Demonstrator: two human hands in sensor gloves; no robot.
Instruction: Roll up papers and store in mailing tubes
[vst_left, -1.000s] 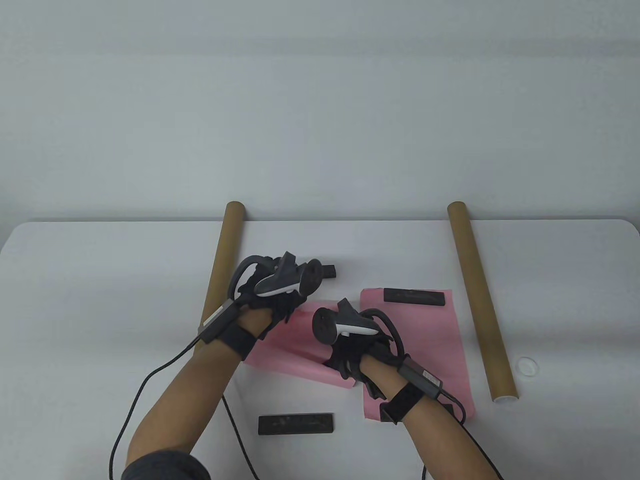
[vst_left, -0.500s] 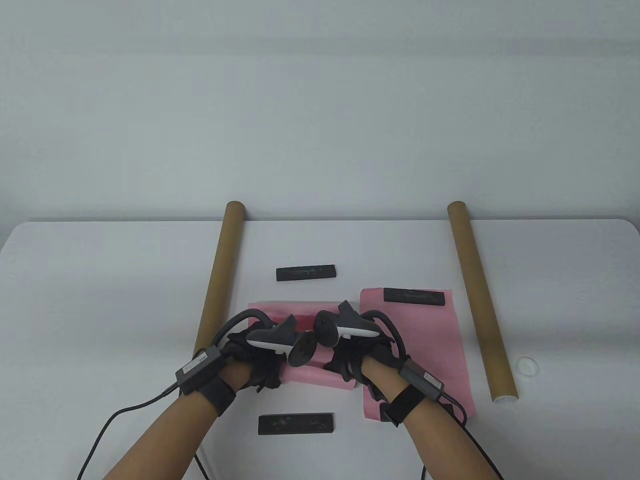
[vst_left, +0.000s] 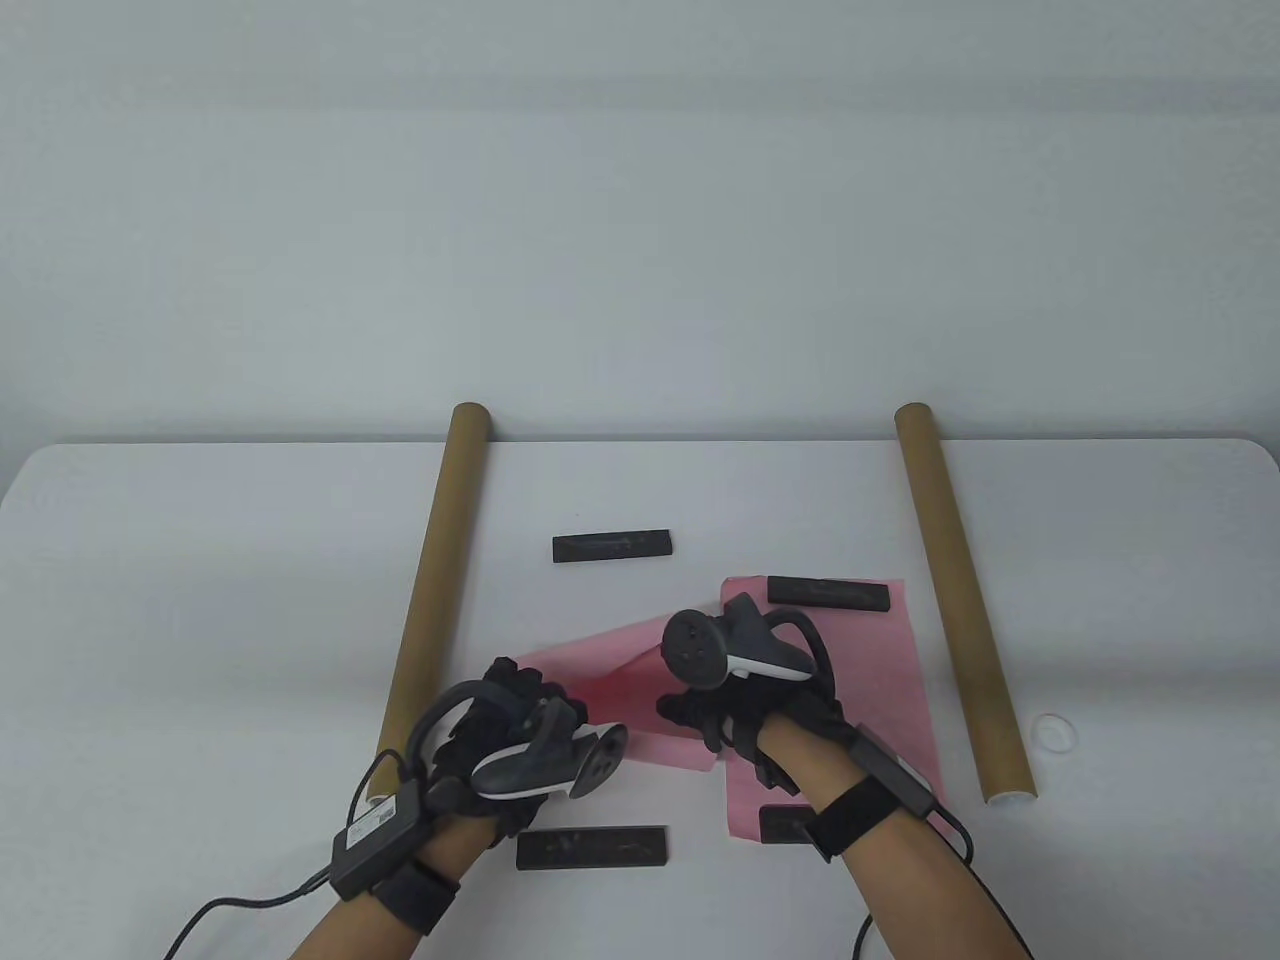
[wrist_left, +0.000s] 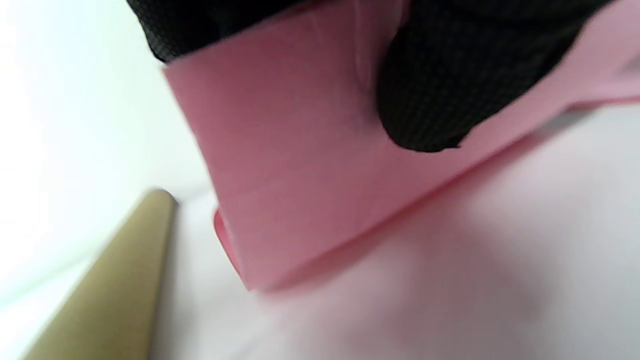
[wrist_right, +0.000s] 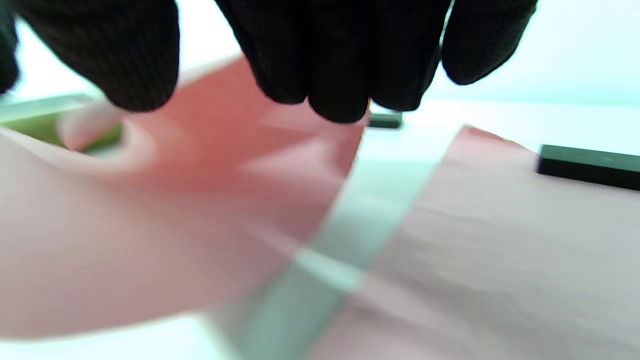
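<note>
Pink paper (vst_left: 620, 690), thin and matte, lies curled at table (vst_left: 200, 560) centre, between two long brown cardboard mailing tubes (vst_left: 432, 590) (vst_left: 962, 600). Second flat pink sheet (vst_left: 880, 690) lies just right of it, a black rectangular weight bar (vst_left: 828, 594) on its far edge. Left hand (vst_left: 510, 740) pinches the curled paper's left end, thumb (wrist_left: 450, 100) pressed on it. Right hand (vst_left: 740, 700) sits at the right end, fingers (wrist_right: 340, 65) bunched together, probably touching; blurry. Two loose black bars (vst_left: 612, 547) (vst_left: 592, 848). Small white cap (vst_left: 1054, 733) by the right tube.
</note>
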